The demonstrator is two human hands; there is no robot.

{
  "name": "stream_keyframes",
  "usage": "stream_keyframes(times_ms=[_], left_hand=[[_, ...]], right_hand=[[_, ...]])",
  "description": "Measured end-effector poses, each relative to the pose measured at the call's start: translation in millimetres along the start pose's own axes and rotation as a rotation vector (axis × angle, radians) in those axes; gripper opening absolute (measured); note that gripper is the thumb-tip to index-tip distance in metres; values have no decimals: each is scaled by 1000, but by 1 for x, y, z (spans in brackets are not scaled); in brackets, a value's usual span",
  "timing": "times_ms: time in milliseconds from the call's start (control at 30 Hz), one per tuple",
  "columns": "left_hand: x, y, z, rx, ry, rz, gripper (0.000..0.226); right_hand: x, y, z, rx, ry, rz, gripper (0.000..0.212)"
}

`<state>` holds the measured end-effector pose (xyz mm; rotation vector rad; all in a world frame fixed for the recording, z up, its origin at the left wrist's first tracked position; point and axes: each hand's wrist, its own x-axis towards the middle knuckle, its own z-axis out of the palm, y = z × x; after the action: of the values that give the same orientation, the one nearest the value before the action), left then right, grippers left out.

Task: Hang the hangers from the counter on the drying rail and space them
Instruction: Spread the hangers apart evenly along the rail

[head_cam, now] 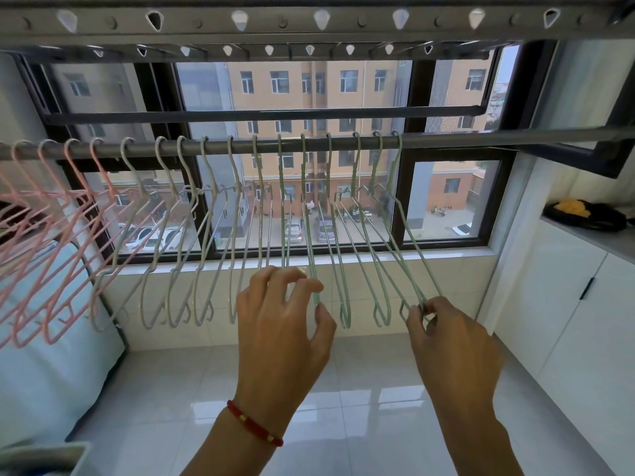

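Hanging looks done: pink hangers [51, 214], grey hangers [178, 235] and green hangers [330, 235] all sit on the drying rail [446, 139]; counter [604, 242] is mostly out of view, so can't confirm none left. Spacing underway: right hand [446, 338] pinches the end green hanger [409, 255], left hand [285, 321] half-curled, fingers touching one mid-row.

This is a laundry balcony in a flat, several floors up. A drying rail [446, 138] runs across a wide dark-framed window [295, 97] and carries a row of pink, grey and green hangers [213, 214]. Above it hangs a perforated drying rack [309, 20]. Through the glass stand apartment blocks [343, 91] with parked cars [295, 230] far below. The floor [360, 389] is glossy white tile, and white cabinets [567, 304] line the right wall.
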<state>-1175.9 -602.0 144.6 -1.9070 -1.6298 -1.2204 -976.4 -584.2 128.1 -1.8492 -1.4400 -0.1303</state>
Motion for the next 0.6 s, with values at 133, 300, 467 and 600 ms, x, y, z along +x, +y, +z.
stream_keyframes(times_ms=[133,300,467,600], left_hand=[[-1,1,0,-4,2,0,31],[-1,1,1,-2,1,5,31],[0,2,2,-2,-2,4,31],[0,3,1,-3,0,8,31]], right_hand=[[-4,-1,-3,35,-8,1,19],[-5,-2,-5,50,-7,-3,18],[-6,-2,-6,58,-22,4,17],[-7,-3,-7,63,-13,11,17]])
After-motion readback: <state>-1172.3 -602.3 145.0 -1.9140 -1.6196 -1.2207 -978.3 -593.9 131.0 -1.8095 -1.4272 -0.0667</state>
